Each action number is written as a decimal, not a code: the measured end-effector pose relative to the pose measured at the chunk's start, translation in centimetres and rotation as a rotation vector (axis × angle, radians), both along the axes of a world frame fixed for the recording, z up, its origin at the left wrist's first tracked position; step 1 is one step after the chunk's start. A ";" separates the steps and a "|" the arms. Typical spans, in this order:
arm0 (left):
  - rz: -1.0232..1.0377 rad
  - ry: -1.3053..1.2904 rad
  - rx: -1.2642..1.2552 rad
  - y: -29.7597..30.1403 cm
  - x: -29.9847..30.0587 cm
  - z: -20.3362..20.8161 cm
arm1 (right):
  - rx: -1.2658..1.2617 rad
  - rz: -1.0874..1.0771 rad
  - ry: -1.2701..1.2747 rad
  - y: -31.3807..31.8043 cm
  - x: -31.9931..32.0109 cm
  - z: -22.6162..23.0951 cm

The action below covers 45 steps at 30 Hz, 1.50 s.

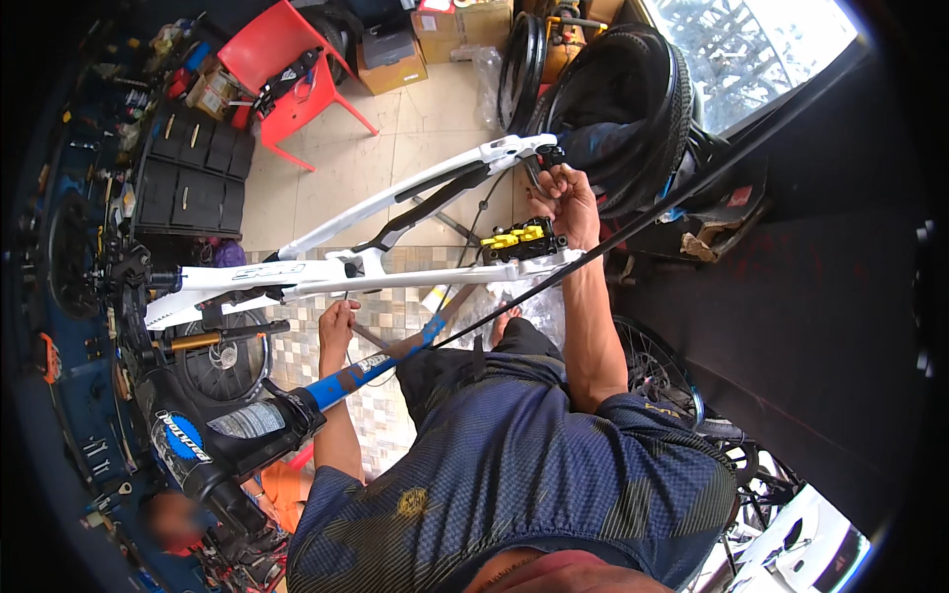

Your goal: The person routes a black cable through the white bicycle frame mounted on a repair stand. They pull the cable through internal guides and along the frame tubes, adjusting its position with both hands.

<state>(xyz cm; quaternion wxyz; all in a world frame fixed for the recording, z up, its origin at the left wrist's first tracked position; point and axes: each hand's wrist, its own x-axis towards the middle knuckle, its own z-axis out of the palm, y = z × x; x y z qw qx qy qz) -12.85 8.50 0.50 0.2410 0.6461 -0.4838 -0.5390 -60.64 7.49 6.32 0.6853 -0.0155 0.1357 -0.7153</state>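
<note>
A white bicycle frame (326, 269) is held level in a black and blue repair stand (361, 371). My left hand (339, 321) is pinched just below the frame's middle, on a thin dark cable (347, 300). Over by the frame's rear end, my right hand (570, 201) has its fingers curled together next to a small black part (554, 155). What those fingers hold is too small to tell. Another dark cable (481, 208) hangs in a curve between the frame's rear arms. Near my right wrist, a black holder with yellow pieces (519, 240) rests against the lower arm.
A red chair (280, 61) stands at the far left, beside black drawers (188, 168). Tyres and wheels (618, 119) are piled at the far right, near cardboard boxes (465, 28). Tools hang along the left wall. A person in orange (282, 499) is at lower left.
</note>
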 end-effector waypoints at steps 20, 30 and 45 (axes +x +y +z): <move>0.034 -0.017 -0.039 0.5 -0.4 -0.4 | -0.160 -0.413 0.241 2.5 0.1 0.1; 0.008 -0.024 -0.069 0.6 -0.1 -0.8 | -0.138 -0.185 0.615 2.2 -1.9 1.3; 0.047 -0.032 -0.044 0.3 -0.5 -1.1 | -0.023 -0.263 0.475 3.7 -1.4 0.0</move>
